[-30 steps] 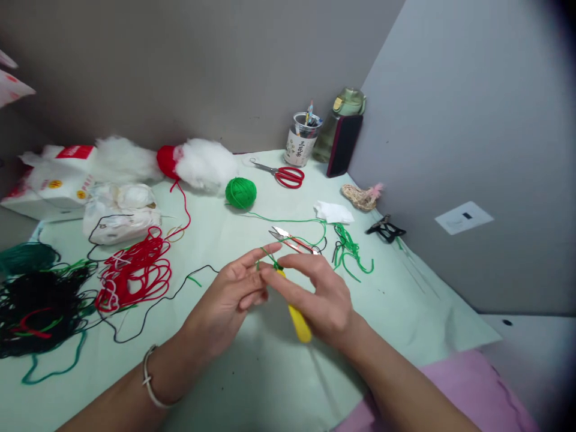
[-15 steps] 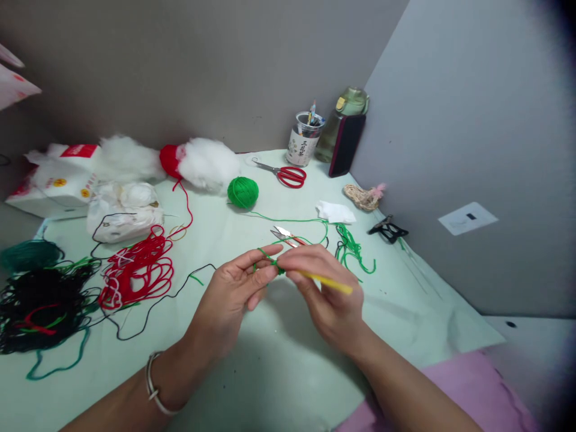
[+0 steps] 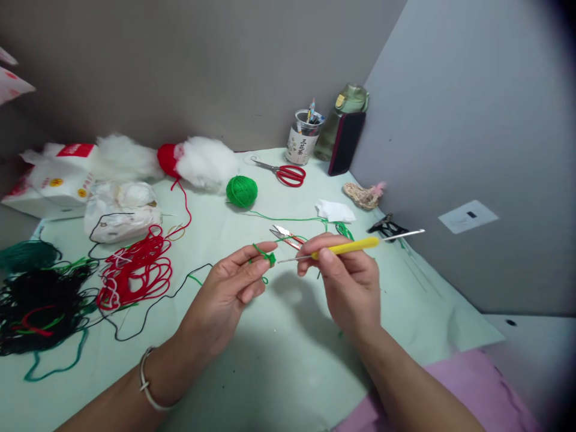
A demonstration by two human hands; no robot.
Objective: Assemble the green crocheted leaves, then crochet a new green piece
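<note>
Between the thumb and fingers of my left hand (image 3: pixel 229 288) is pinched a small green crochet piece (image 3: pixel 271 259), with green yarn looped over the index finger. My right hand (image 3: pixel 348 282) grips a crochet hook (image 3: pixel 351 246) with a yellow handle and metal at both ends. Its left tip lies just right of the crochet piece and looks apart from it. A strand runs from my left hand behind the right one. The green yarn ball (image 3: pixel 242 191) sits farther back. Small thread snips (image 3: pixel 288 235) lie just beyond my hands, partly hidden by the right hand.
To the left lie tangled red yarn (image 3: pixel 135 270), black yarn (image 3: pixel 42 300) and white stuffing (image 3: pixel 207 162) beside a red ball. At the back are red-handled scissors (image 3: pixel 290 175), a pen cup (image 3: pixel 303 139), a bottle and a phone (image 3: pixel 347 144). A black claw clip (image 3: pixel 389 228) lies right.
My right hand has drawn back to the right and turned, taking the hook's tip out from the green piece. The whole hook now shows. My left hand keeps its pinch, almost in place.
</note>
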